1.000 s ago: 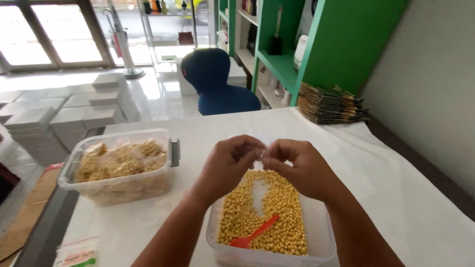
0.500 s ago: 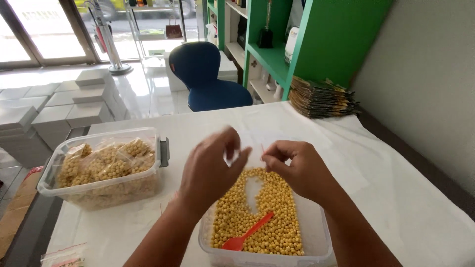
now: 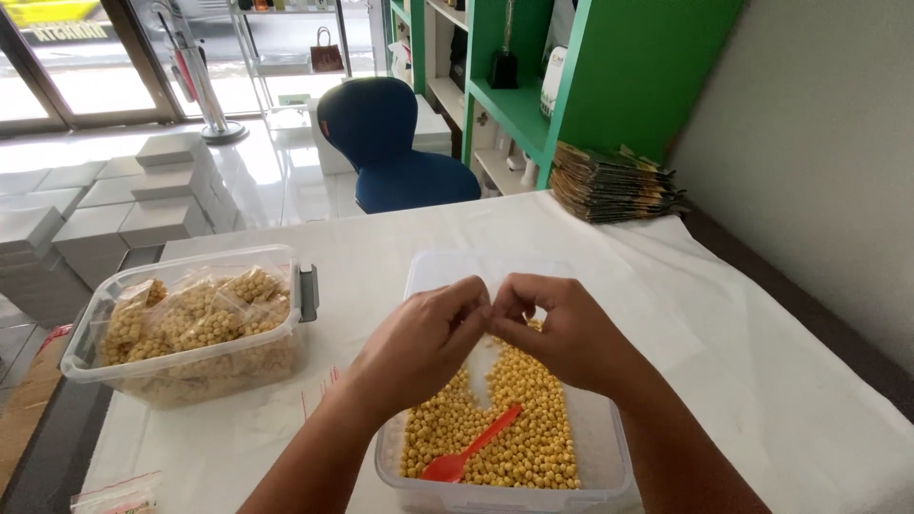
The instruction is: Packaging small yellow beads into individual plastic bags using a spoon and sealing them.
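We take the clear tub (image 3: pixel 609 447) of yellow pellets (image 3: pixel 533 428) as our landmark. Directly above its far half, our left hand (image 3: pixel 419 347) and right hand (image 3: pixel 562 333) meet fingertip to fingertip, both closed in a pinch on a small clear plastic bag (image 3: pixel 484 360) that hangs between them toward the pellets; its outline is faint. We judge the hands are held over the tub so that anything dropped falls back in. An orange scoop (image 3: pixel 473 449) lies on the pellets at the tub's near edge, handle angled up to the right, within easy reach. Left of the tub, well apart, stands a second clear container (image 3: pixel 276 366) stacked with filled bags. Both rest on the white tablecloth (image 3: pixel 743 324). Beyond the tub's far right, a stack of dark pouches (image 3: pixel 609 186) sits at the table edge.
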